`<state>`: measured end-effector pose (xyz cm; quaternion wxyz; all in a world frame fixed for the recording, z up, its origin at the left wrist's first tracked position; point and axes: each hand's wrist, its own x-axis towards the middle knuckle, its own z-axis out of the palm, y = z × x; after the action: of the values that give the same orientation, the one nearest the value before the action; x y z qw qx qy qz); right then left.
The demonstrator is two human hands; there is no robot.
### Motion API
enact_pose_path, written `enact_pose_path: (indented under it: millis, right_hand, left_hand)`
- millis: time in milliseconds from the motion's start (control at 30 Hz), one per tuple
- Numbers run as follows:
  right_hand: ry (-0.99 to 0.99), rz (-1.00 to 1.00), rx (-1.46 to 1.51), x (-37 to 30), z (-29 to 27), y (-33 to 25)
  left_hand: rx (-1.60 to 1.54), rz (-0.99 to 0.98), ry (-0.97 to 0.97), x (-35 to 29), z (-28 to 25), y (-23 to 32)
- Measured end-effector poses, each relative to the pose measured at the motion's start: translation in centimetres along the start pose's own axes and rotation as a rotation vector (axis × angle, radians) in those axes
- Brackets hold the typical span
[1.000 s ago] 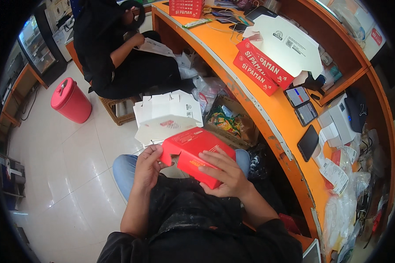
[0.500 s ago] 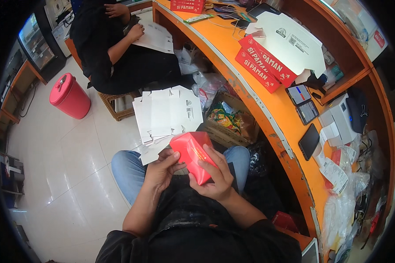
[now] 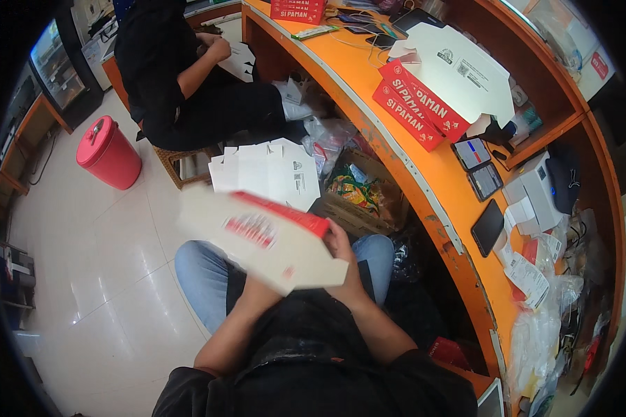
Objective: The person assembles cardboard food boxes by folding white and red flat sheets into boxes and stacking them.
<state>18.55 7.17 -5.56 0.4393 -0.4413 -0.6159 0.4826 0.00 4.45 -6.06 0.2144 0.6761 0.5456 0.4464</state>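
Observation:
A folding carton (image 3: 271, 243), white on its upper face with red print and a red side panel, is tilted in front of my lap and blurred by motion. My right hand (image 3: 342, 254) grips it at its right end, fingers along the edge. Under its near edge lies my left hand (image 3: 261, 295); the carton hides its fingers. Just beyond, a stack of flat white carton blanks (image 3: 264, 170) with cut slots is partly covered by the carton.
An orange counter (image 3: 424, 174) curves along my right, bearing red-and-white cartons (image 3: 424, 104), phones (image 3: 488, 226), a white printer (image 3: 535, 191) and plastic bags. A cardboard box (image 3: 362, 208) stands beneath it. Ahead left sits a co-worker (image 3: 188, 90) near a red lidded bin (image 3: 110, 153).
The red piece held between both hands is now turned and opened out, showing a broad white face. The co-worker's hands have come together over their white sheet.

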Motion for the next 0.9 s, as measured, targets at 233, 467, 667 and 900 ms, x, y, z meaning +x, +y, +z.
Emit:
enact_pose_path:
  millis: [233, 467, 667, 900]
  right_hand:
    - [-0.006, 0.212, 0.594, -1.8, -0.9, 1.9]
    - [-0.553, 0.567, 0.563, -2.0, -1.4, 0.3]
    - [-0.355, 0.287, 0.849, -1.8, -2.6, -2.7]
    - [-0.271, 0.432, 1.221, -2.2, -0.8, -7.5]
  left_hand:
    - [-0.353, -0.535, 0.446, 1.3, -2.3, -1.6]
    - [-0.548, -0.143, 0.446, 0.8, -1.2, -0.6]
    - [0.011, 0.637, 0.007, -0.4, -1.3, 2.2]
    - [-0.141, 0.586, 0.226, -0.7, -1.5, 2.9]
